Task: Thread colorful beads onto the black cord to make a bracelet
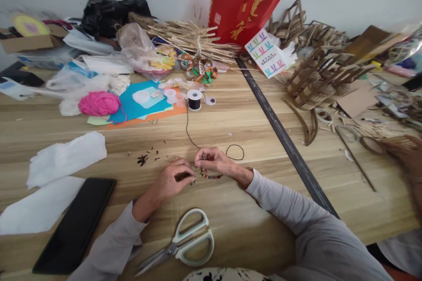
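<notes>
Two hands, left hand (171, 181) and right hand (211, 160), pinch a beaded cord (211, 177) taut, just below the spool (194, 99), so beads stay on.

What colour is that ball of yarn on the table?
Bright pink: the round ball of fuzzy yarn, clearest in the head view.

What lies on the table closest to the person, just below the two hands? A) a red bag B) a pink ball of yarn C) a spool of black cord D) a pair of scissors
D: the scissors with pale handles lie nearest the table edge, below the left hand and right hand.
</notes>
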A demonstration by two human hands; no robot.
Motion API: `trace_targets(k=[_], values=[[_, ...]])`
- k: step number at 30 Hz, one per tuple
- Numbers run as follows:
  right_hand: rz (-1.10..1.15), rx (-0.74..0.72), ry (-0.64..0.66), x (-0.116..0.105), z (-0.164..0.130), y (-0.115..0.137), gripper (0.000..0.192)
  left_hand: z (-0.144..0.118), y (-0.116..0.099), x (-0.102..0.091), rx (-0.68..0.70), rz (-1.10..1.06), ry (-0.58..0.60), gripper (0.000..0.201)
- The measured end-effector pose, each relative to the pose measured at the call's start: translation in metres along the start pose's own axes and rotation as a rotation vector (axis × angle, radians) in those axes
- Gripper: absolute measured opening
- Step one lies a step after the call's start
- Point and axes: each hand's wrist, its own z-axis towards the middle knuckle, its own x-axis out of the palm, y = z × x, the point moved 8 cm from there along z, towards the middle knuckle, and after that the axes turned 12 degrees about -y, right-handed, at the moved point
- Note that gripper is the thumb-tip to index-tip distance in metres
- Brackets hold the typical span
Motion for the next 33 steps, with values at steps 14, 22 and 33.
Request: trace_targets(k=[14, 22, 33], values=[[0.024, -0.013, 0.029, 0.002, -0.001, 0.004, 0.028, -0.008, -0.014, 0.012, 0.255, 0.224, 0.047, 0.016], [0.044, -0.004, 0.036, 0.002, -0.001, 0.003, 0.030, -0.009, -0.017, 0.013, 0.275, 0.251, 0.068, 0.016], [0.030, -0.008, 0.029, 0.003, -0.001, 0.004, 0.028, -0.011, -0.013, 0.016, 0.291, 0.327, 0.088, 0.015]])
